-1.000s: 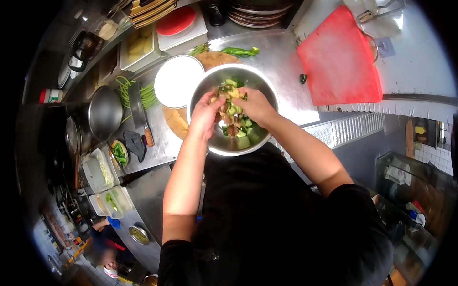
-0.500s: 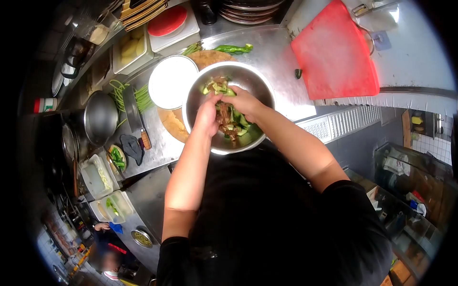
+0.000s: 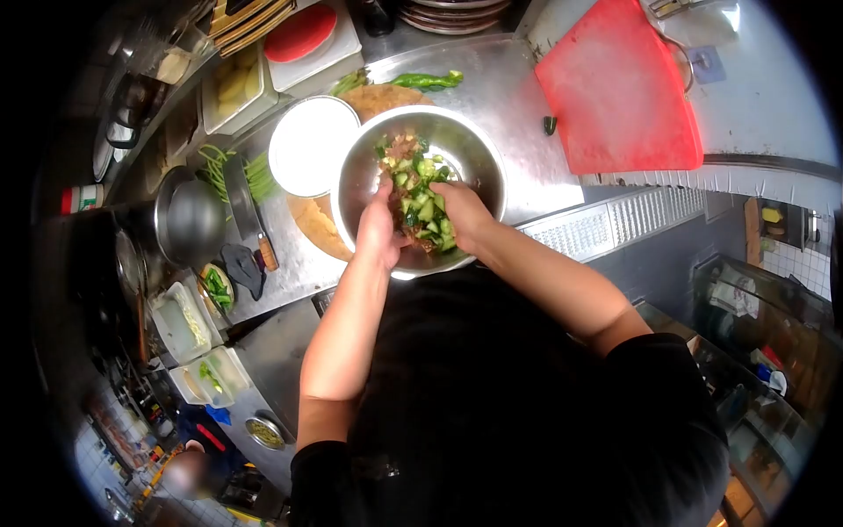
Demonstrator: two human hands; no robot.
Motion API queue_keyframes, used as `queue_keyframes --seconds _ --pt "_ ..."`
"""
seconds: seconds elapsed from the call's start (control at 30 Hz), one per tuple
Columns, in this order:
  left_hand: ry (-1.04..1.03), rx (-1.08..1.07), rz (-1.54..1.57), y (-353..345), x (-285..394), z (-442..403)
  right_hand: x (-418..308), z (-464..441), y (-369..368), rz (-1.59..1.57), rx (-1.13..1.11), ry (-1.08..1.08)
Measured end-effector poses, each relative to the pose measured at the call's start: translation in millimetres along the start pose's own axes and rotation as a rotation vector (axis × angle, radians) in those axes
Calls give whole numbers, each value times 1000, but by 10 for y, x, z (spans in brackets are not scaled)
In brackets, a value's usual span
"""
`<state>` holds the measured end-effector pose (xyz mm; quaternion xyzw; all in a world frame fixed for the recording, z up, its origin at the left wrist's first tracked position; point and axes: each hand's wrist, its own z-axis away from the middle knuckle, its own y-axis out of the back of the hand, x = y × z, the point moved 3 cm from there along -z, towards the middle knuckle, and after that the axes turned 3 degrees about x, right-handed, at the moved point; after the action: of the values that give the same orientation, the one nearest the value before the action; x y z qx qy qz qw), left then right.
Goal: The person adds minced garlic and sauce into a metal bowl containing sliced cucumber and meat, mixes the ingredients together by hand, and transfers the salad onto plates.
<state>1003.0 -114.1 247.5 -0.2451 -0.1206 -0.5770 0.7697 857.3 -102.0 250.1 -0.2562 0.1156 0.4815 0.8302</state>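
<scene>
A steel mixing bowl [image 3: 479,145] stands on the counter, partly over a round wooden board [image 3: 318,230]. Inside lies a heap of chopped cucumber and brown pieces [image 3: 420,200]. Both hands reach into the bowl, one on each side of this heap. My left hand [image 3: 378,224] is cupped against its left side, the fingers partly hidden under the food. On the right, my right hand [image 3: 461,213] presses against the pieces with its fingertips buried among them. A white round container [image 3: 313,146] sits just left of the bowl.
A cleaver [image 3: 243,195] lies by green beans [image 3: 213,169], near a dark pan [image 3: 190,218] and a dark cloth [image 3: 243,270]. The red cutting board [image 3: 622,97] is at the right. Another person [image 3: 211,439] is at the lower left.
My hands have moved apart from their close position over the food and now flank the heap lower in the bowl. The pieces have shifted and spread. The other person has changed posture.
</scene>
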Motion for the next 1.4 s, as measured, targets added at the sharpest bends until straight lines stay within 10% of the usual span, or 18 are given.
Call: queue_keyframes --seconds 0.2,0.37,0.53,0.83,1.03,1.27,1.4 --pt "-169 -143 -50 -117 384 311 -299 54 -27 10 -267 21" --pt "-504 173 -251 -116 486 -9 -488 -208 -52 137 88 311" --pt "-61 -180 67 -218 253 -247 -321 -405 -244 -59 -167 38" --pt "-289 45 -236 26 472 135 -466 -180 158 300 -19 473" --pt "-52 -15 16 -89 93 -43 -237 31 -99 13 -76 -68" --pt "-525 44 -150 -84 559 116 -457 -279 44 224 2 363" --pt "-173 82 -70 -206 433 -202 -429 -412 -218 104 -82 172"
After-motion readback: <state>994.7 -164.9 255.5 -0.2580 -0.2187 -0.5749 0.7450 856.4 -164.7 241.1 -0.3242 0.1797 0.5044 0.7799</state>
